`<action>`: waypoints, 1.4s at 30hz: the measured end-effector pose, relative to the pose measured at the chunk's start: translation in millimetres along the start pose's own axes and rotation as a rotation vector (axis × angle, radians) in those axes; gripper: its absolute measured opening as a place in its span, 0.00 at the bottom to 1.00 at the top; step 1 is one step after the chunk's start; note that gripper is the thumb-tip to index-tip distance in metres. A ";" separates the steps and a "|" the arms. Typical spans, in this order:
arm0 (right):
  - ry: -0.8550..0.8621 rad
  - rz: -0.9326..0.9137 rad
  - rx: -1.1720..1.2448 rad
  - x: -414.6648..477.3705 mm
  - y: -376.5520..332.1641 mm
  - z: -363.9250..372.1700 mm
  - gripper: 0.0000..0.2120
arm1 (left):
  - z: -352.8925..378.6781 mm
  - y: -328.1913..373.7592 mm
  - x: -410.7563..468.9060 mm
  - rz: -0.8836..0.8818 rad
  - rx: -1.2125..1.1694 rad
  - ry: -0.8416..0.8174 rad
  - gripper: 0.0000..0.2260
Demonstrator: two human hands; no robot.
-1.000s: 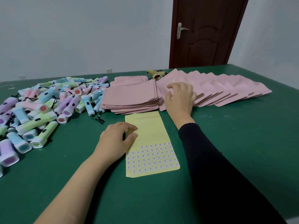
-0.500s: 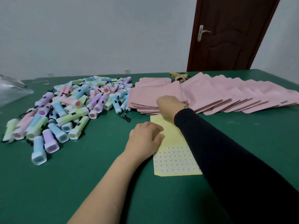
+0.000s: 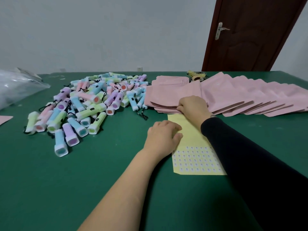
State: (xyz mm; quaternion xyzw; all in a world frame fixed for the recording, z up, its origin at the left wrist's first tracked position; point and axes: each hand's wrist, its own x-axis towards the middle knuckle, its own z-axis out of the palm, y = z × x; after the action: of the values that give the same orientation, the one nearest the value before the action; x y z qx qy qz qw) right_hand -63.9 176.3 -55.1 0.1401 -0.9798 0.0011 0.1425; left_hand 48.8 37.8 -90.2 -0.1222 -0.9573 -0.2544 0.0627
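Observation:
A stack of pink pouches (image 3: 166, 95) lies at the table's middle, with a fanned row of more pink pouches (image 3: 250, 95) running to the right. My right hand (image 3: 193, 105), in a black sleeve, grips the near edge of the stack, its fingertips curled into the pouches. Below it lies a yellow sticker sheet (image 3: 195, 157) with rows of small stickers on its near half. My left hand (image 3: 162, 137) rests on the sheet's left edge with its fingers loosely bent and holds nothing. A heap of pastel flashlights (image 3: 86, 107) lies to the left.
The green table (image 3: 66, 189) has bare cloth in front and at the right. A clear plastic bag (image 3: 18, 87) lies at the far left, a pink pouch corner (image 3: 4, 119) at the left edge. A small yellow flower ornament (image 3: 197, 76) sits behind the pouches. A brown door (image 3: 253, 34) stands behind.
My right hand moved left from the fanned pouches to the near edge of the stack and took hold there. The view turned left. My left hand stayed on the sheet.

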 end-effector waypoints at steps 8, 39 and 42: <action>0.302 0.172 0.585 -15.5 -6.2 -56.5 0.12 | -18.8 -1.7 3.7 -0.139 -0.511 0.129 0.25; -0.057 0.426 1.847 -81.9 -60.4 -41.5 0.09 | -42.3 -1.9 -8.5 -0.162 -0.146 0.737 0.12; -0.070 0.355 1.871 -80.3 -62.5 -41.0 0.10 | -44.5 -1.1 -7.6 -0.033 -0.242 0.596 0.06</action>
State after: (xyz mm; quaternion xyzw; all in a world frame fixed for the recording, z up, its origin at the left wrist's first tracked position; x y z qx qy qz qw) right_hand 38.6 140.0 -40.5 0.0466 -0.5924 0.8021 -0.0592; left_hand 58.4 13.0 -53.7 -0.0336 -0.8616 -0.3918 0.3210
